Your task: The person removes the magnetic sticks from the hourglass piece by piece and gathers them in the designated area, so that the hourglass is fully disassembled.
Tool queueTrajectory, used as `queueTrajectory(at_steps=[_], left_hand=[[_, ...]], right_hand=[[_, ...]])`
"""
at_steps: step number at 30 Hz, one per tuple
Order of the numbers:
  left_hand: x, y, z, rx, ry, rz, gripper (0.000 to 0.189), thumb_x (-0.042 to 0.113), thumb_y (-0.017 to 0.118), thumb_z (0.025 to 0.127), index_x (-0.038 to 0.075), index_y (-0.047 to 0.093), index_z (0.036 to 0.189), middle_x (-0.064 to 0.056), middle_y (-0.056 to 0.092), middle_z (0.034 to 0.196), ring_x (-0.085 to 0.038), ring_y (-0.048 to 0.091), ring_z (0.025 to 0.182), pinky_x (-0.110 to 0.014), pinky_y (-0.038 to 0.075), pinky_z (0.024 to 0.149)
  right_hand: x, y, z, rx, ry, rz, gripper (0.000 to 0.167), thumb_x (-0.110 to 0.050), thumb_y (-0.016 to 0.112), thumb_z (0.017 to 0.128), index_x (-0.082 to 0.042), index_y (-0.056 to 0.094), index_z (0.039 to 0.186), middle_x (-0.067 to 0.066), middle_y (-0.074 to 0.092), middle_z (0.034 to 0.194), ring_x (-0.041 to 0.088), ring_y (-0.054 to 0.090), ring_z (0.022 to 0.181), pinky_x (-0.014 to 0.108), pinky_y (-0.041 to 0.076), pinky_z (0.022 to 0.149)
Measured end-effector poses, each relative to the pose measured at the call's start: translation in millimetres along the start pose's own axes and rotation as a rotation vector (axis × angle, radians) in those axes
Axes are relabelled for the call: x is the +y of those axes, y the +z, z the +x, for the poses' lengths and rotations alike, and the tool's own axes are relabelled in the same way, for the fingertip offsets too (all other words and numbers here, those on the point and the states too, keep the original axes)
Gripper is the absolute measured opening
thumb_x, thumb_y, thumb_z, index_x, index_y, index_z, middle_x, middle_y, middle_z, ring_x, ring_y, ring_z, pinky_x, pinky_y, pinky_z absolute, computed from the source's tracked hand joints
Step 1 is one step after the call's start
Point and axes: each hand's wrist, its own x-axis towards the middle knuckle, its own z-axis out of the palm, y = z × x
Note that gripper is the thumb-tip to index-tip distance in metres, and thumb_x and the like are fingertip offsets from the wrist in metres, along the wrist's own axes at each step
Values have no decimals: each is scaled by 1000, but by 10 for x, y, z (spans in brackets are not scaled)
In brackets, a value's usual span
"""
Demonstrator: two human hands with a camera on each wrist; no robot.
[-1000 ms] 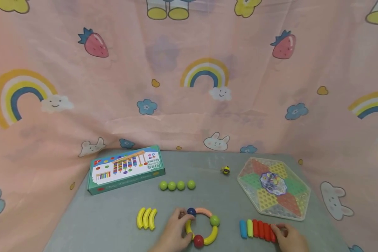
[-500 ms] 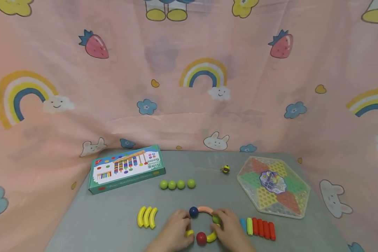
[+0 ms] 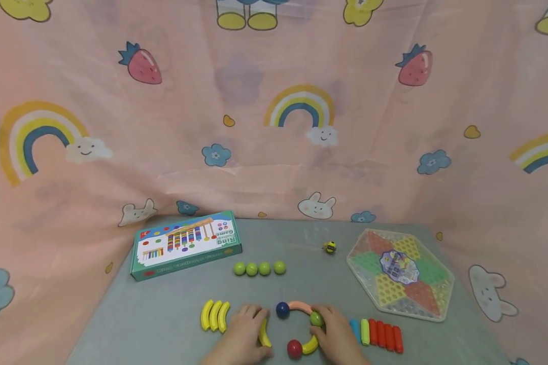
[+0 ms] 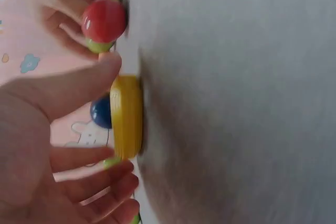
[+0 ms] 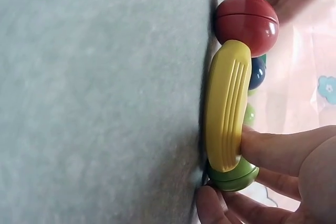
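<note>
In the head view my left hand [image 3: 243, 332] is around a yellow curved bar [image 3: 264, 333], which lies apart from the open ring of toy pieces. The left wrist view shows this yellow bar [image 4: 127, 116] between thumb and index finger, one at each end. My right hand [image 3: 338, 332] grips a green ball [image 3: 317, 318] and the joined yellow curved bar [image 3: 310, 345]. Its thumb presses this second bar [image 5: 228, 106] while fingers touch the green ball [image 5: 234, 175]. A red ball [image 3: 294, 348] joins that bar's other end. An orange curved bar [image 3: 300, 306] runs to a blue ball [image 3: 282, 309].
Several yellow curved bars [image 3: 215, 316] lie left. Several green balls [image 3: 265, 268] form a row behind the ring. Blue, lime and red straight bars [image 3: 381, 333] lie right. A green game box [image 3: 186, 246], a small bee toy [image 3: 330, 247] and a hexagonal board [image 3: 399, 274] stand farther back.
My right hand has left the red straight bars and moved left onto the green ball and yellow bar. My left hand has moved left, drawing its yellow bar away from the red and blue balls.
</note>
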Motion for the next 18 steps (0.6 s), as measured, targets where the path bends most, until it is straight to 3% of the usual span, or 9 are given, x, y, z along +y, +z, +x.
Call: queueTrajectory(at_steps=[5, 8, 15, 18], left_hand=[[95, 78, 49, -16, -88, -108, 74, 30, 88, 75, -1, 58, 136, -14, 59, 132, -35, 51, 127, -51, 44, 107], [86, 99, 46, -3, -93, -133, 69, 24, 87, 76, -2, 59, 134, -15, 60, 132, -36, 53, 126, -51, 46, 106], [-191, -128, -76, 255, 16, 163, 64, 32, 85, 74, 4, 66, 128, -9, 66, 128, -33, 53, 123, -56, 39, 106], [-339, -199, -113, 298, 45, 220, 63, 32, 87, 72, 5, 68, 125, -9, 67, 125, -33, 53, 122, -59, 37, 105]], right_hand=[[61, -24, -10, -33, 31, -5, 44, -20, 79, 87, -7, 66, 126, 8, 64, 112, 26, 62, 102, 53, 52, 90], [68, -22, -32, -33, 49, -17, 44, -22, 79, 87, -8, 66, 127, 8, 64, 113, 27, 62, 102, 53, 52, 91], [9, 17, 1, 12, 13, -14, 44, -20, 78, 88, -8, 65, 129, 12, 63, 118, 31, 62, 108, 55, 52, 92], [17, 33, 2, 4, 6, -7, 45, -20, 78, 88, -8, 64, 129, 13, 63, 119, 31, 62, 109, 56, 52, 93]])
